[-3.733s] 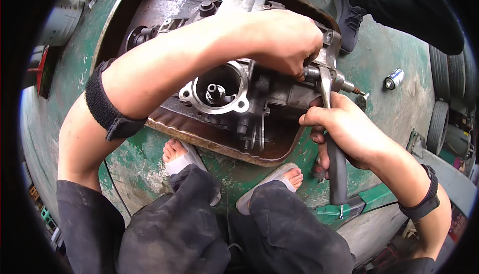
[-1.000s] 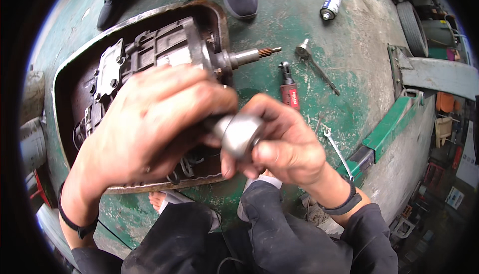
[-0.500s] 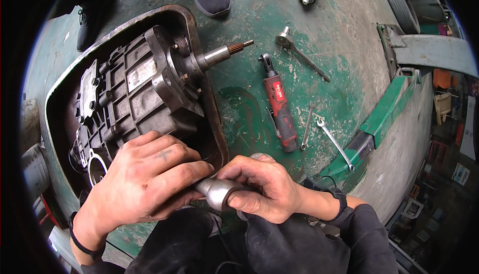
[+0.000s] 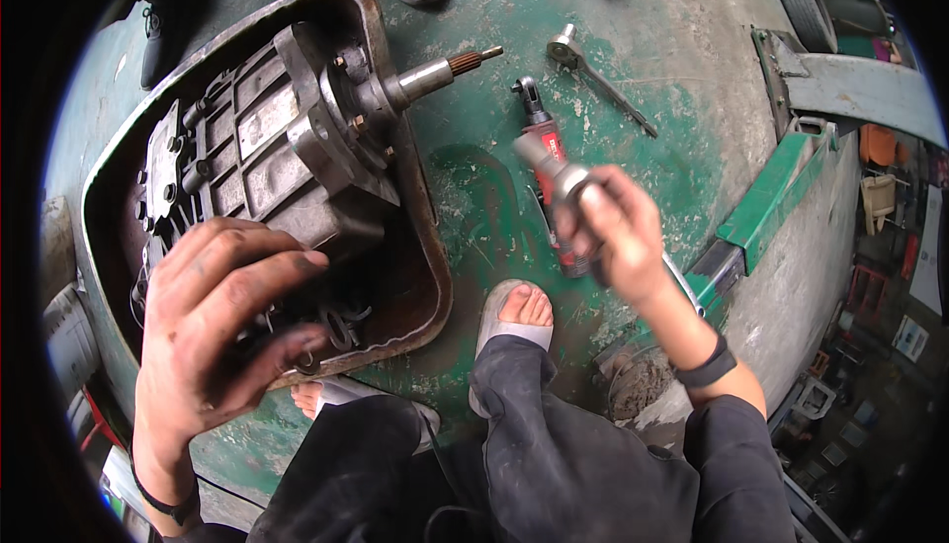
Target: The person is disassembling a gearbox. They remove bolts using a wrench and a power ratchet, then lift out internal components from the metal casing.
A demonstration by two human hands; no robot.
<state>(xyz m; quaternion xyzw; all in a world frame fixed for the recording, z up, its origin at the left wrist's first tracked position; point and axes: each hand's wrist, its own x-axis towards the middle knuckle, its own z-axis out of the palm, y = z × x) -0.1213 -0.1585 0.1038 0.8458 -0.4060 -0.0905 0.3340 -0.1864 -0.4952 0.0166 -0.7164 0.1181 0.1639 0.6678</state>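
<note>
Two bare, grease-dark hands work over a gearbox (image 4: 267,163) lying in a rusty drip pan (image 4: 420,276) on a worn green floor (image 4: 474,197). The right hand (image 4: 618,232) is clamped around a short metal cylinder (image 4: 559,179), its long axis tilted up and to the left, held above a red power ratchet (image 4: 549,197) on the floor. The left hand (image 4: 222,321) hovers over the pan's near end, fingers curled and spread, gripping nothing that can be seen. The cast grey housing, ribbed and bolted, sits up and left of the cylinder, its splined shaft (image 4: 445,69) pointing right; the left hand is nearer it. A socket wrench (image 4: 598,79) lies beyond.
</note>
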